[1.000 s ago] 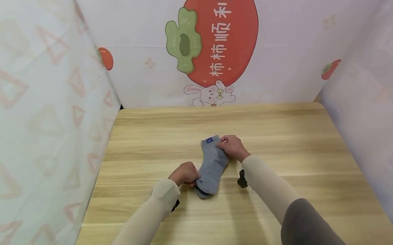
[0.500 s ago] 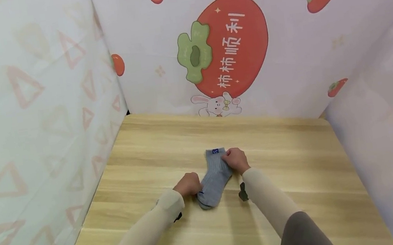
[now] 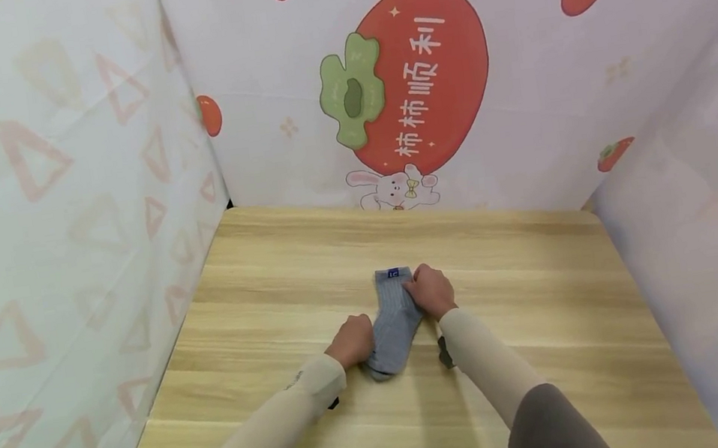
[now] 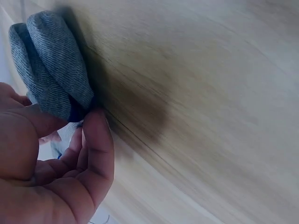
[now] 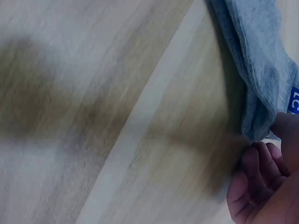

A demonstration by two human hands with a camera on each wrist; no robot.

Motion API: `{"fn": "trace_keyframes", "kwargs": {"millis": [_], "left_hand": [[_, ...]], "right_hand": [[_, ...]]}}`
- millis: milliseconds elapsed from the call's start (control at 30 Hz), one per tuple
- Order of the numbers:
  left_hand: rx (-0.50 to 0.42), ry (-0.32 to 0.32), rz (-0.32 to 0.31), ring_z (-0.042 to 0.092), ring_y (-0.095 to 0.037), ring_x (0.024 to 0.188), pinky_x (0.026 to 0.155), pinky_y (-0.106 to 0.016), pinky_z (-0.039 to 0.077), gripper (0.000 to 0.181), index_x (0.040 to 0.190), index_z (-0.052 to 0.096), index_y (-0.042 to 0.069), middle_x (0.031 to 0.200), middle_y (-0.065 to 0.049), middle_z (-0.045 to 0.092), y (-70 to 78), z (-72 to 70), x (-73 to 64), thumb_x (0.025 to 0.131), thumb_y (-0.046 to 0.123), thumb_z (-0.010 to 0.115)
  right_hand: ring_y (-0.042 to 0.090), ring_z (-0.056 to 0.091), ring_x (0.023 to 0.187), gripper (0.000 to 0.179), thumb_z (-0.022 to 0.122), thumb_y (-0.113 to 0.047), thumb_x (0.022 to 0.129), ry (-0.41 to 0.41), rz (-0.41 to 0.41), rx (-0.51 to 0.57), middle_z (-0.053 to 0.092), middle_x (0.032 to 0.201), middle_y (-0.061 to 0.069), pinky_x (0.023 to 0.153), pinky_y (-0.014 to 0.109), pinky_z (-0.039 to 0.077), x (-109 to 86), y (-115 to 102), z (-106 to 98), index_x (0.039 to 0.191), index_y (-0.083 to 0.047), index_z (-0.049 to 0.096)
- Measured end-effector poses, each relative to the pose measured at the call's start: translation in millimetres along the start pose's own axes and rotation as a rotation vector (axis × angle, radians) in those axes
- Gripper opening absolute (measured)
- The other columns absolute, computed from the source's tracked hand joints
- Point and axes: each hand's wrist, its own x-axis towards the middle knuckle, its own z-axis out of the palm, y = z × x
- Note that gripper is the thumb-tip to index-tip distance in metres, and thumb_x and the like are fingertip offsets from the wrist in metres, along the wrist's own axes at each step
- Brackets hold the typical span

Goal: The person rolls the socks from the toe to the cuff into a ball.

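Observation:
Grey ribbed socks [image 3: 395, 329], laid one over the other, lie mid-table with the cuff pointing away from me. A blue label [image 3: 393, 273] marks the cuff. My left hand [image 3: 351, 341] is at the left edge of the foot. In the left wrist view its thumb and forefinger [image 4: 99, 140] pinch the doubled grey knit [image 4: 56, 60] at a dark blue patch. On the opposite side, just below the cuff, my right hand [image 3: 431, 291] pinches the sock edge. The right wrist view shows that hand's thumb on the folded fabric [image 5: 254, 56], other fingers curled below it.
The wood-grain table [image 3: 536, 329] runs up to a white back curtain [image 3: 276, 167] printed with persimmons and a rabbit. Patterned curtains also stand along the left [image 3: 102, 288] and right [image 3: 707, 231] sides. A black wrist piece [image 3: 445, 353] hangs beneath the right forearm.
The head view has tilted, so the table sits lower in it. My left hand has shifted slightly right, over more of the foot. My right hand keeps its place on the sock.

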Motion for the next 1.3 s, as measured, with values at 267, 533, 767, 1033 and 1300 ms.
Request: {"fn": "trace_keyframes", "kwargs": {"millis": [267,533,767,1033,1300], "left_hand": [[-0.027,-0.004,0.019,0.054,-0.018,0.061,0.053,-0.031,0.046,0.009,0.086,0.058,-0.001,0.075,-0.013,0.06,22.0,12.4,9.6,0.095,0.0,0.056],[0.083,0.146,0.074,0.063,-0.023,0.069,0.056,-0.038,0.053,0.006,0.091,0.061,-0.001,0.081,-0.016,0.064,34.0,18.5,13.0,0.094,0.004,0.059],[0.3,0.256,0.415,0.059,-0.019,0.07,0.058,-0.032,0.051,0.007,0.083,0.068,0.011,0.079,-0.004,0.059,33.9,13.9,8.2,0.09,0.012,0.071],[0.307,0.002,0.667,0.064,-0.015,0.08,0.075,-0.027,0.054,0.008,0.09,0.078,0.012,0.087,-0.001,0.069,32.6,2.9,0.4,0.092,0.009,0.07],[0.331,0.022,0.665,0.062,-0.008,0.077,0.071,-0.024,0.053,0.015,0.09,0.081,0.015,0.086,0.004,0.071,24.1,19.2,-17.7,0.088,0.029,0.078]], "right_hand": [[0.033,0.067,0.094,0.035,0.074,-0.032,0.094,0.076,-0.093,-0.09,0.07,0.106,0.016,0.078,0.048,0.057,-7.0,11,-16,0.111,-0.003,0.066],[0.02,0.061,0.082,0.013,0.078,-0.02,0.09,0.069,-0.457,-0.094,0.067,0.089,0.005,0.076,0.04,0.054,-44.1,29,-18,0.094,-0.009,0.071],[0.016,0.061,0.08,0.011,0.079,-0.02,0.088,0.015,-0.711,-0.171,0.067,0.087,-0.001,0.074,0.034,0.053,-87.6,54,-11,0.091,-0.013,0.07],[0.012,0.063,0.074,0.007,0.077,-0.018,0.089,0.06,-0.864,-0.207,0.068,0.08,-0.003,0.07,0.03,0.054,-111.7,64,-9,0.087,-0.015,0.071],[0.012,0.066,0.082,0.028,0.079,-0.045,0.085,0.089,-0.85,-0.25,0.071,0.092,-0.005,0.075,0.032,0.055,-142.8,70,5,0.096,-0.018,0.077]]}}
